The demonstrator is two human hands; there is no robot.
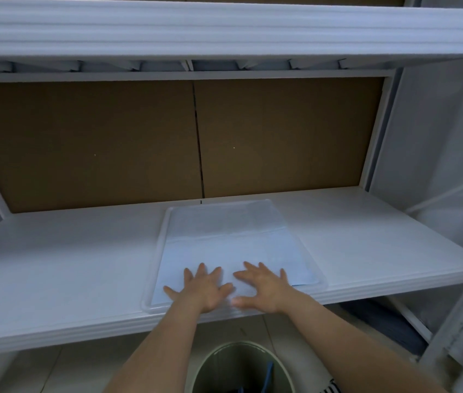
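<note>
Both hands were down flat: my left hand [201, 290] and right hand [264, 290] side by side, fingers [201, 270] straight and spread apart, pressing the 6 o'clock end of the blue sheet [224, 248]. The sheet lay inside the clear tray [157, 251] on the white shelf [68, 265]. A green bin [216, 361] stood at 6 o'clock from the hands, under the shelf.

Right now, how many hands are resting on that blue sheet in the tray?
2. The left hand lies flat on the blue sheet near its front edge; the right hand lies flat just beside it, fingers spread. Both show in full.
</note>
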